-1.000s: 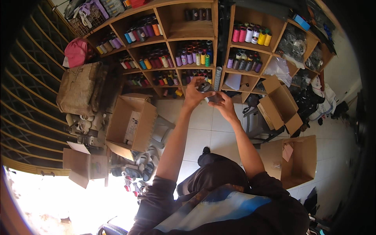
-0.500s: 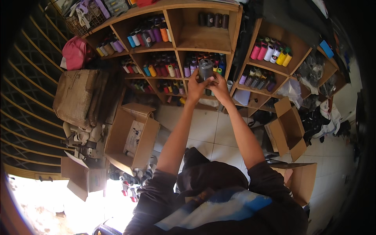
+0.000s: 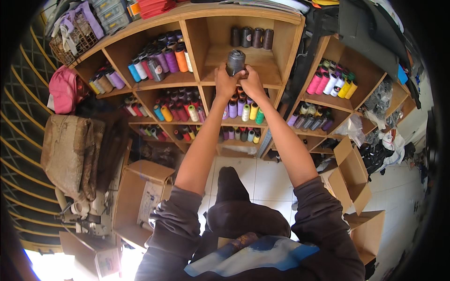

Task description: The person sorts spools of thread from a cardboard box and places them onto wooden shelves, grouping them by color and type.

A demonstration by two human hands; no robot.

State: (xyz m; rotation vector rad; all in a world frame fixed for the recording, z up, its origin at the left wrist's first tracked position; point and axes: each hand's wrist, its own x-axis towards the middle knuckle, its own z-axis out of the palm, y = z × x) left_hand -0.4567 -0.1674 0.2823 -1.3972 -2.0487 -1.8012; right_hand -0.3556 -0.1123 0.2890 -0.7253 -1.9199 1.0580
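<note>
Both my arms reach forward to a wooden cubby shelf [image 3: 248,85]. A dark grey thread spool [image 3: 236,60] is held upright between my hands, in front of the top compartment with the dark spools. My left hand [image 3: 225,83] has its fingers closed round the spool's left and lower side. From the right, my right hand [image 3: 251,83] grips its lower side, thumb near the left hand's. Several dark brown and black thread spools [image 3: 251,38] stand in a row at the back of that compartment. Its front floor shows bare wood.
Neighbouring compartments hold coloured thread spools [image 3: 161,61]. A second shelf unit [image 3: 323,104] with more spools stands at the right. Open cardboard boxes [image 3: 123,206] sit low on both sides. A brown wrapped bundle [image 3: 70,154] lies at the left, below a pink cloth [image 3: 68,89].
My hands have carried the spool up and forward, from before the middle row to the top compartment. The view has moved closer to the shelf.
</note>
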